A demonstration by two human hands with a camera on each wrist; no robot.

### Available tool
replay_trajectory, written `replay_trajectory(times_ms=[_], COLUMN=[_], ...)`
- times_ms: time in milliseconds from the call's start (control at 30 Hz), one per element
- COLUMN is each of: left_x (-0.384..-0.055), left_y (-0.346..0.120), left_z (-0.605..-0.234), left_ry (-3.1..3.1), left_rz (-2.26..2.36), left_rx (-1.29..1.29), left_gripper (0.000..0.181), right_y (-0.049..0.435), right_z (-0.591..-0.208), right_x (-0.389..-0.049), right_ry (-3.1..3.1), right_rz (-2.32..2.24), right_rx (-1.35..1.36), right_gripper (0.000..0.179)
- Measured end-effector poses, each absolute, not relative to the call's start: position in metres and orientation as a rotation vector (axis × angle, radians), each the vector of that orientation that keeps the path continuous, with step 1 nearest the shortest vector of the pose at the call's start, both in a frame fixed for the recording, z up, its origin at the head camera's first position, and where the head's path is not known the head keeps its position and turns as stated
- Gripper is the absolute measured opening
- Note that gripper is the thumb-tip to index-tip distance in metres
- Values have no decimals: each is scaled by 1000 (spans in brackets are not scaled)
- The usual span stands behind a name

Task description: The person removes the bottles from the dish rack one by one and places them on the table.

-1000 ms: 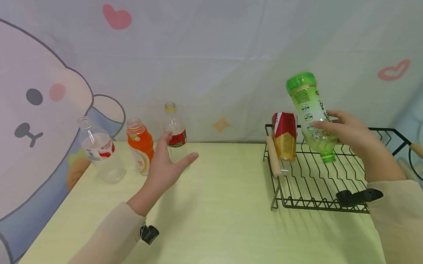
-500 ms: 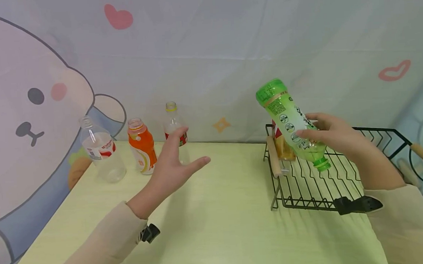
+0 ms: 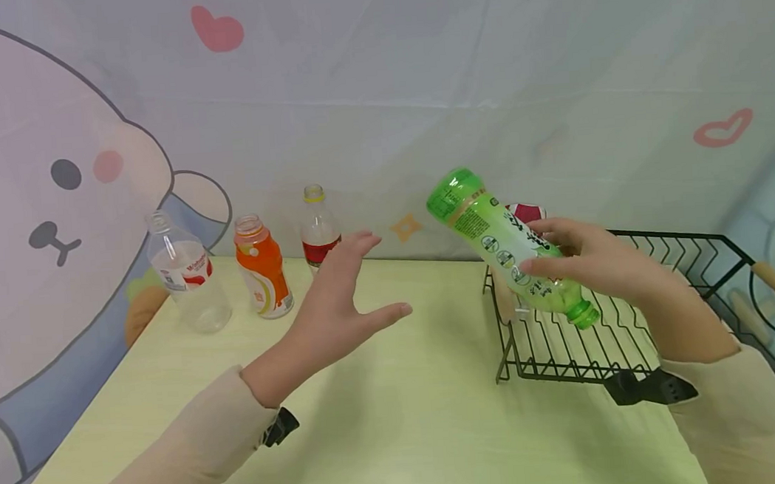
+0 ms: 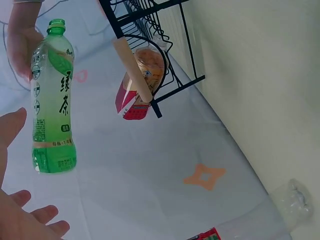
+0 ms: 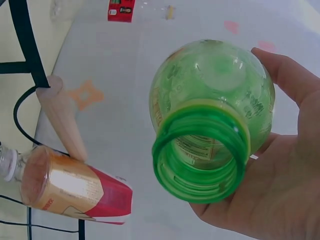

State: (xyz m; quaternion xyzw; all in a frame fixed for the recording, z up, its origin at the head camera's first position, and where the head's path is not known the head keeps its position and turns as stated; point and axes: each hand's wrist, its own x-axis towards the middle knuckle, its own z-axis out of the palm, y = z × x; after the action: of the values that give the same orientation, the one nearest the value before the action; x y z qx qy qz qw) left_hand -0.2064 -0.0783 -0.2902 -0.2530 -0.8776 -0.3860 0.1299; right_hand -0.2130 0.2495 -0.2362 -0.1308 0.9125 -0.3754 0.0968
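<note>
1. while the right hand [image 3: 595, 262] is grasping the green bottle [image 3: 506, 243], fingers and thumb curled round its neck half, i see that bottle has swung leftward over the last second.
2. earlier it was nearly upright, neck down, over the rack [image 3: 572, 373]; now it tilts steeply, its base pointing far left past the rack's left end and its neck lower, over the wires.
3. the left hand [image 3: 338, 300] is released: fingers and thumb spread, holding nothing. it has shifted right, so from my head view the orange bottle [image 3: 262, 268] now shows whole, while the red-labelled bottle [image 3: 319, 231] is partly hidden behind the hand.
4. i judge this to be mid-carry: the gap between green bottle and left hand has narrowed, yet they are apart.
5. the red-and-gold bottle [image 5: 75, 187], in the rack beside the wooden handle [image 5: 62, 117], is now mostly covered by the green bottle in my head view.
6. on the far left of the table [image 3: 399, 434], the clear bottle [image 3: 190, 280], orange bottle and red-labelled bottle seem unmoved to me.
</note>
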Motion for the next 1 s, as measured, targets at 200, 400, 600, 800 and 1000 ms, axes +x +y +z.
replay_trajectory(times_ms=[200,400,600,800,1000], left_x=[-203,-200,-200,-199,-196], left_y=[-73,-70,-69,-67,-63], left_z=[-291,-290,-290,-291,-292], left_ry=[-2510,-2467,-2393,-2393,-2427], left_rz=[-1010,-931,-848,-757,-683], left_rx=[-850,-922,-988,-1013,-1074], left_gripper=[83,81,80,77,75], right_y=[239,230,222,216,208], right_z=[-238,-240,-242,-247,-250], right_x=[-206,-199,-197,-194,-191], right_ry=[2733,2723,2654,2639,2614], right_rz=[-1029,-963,-981,-963,-944], right_rx=[-422,-512,-545,-551,-568], right_gripper=[69,69,75,72,68])
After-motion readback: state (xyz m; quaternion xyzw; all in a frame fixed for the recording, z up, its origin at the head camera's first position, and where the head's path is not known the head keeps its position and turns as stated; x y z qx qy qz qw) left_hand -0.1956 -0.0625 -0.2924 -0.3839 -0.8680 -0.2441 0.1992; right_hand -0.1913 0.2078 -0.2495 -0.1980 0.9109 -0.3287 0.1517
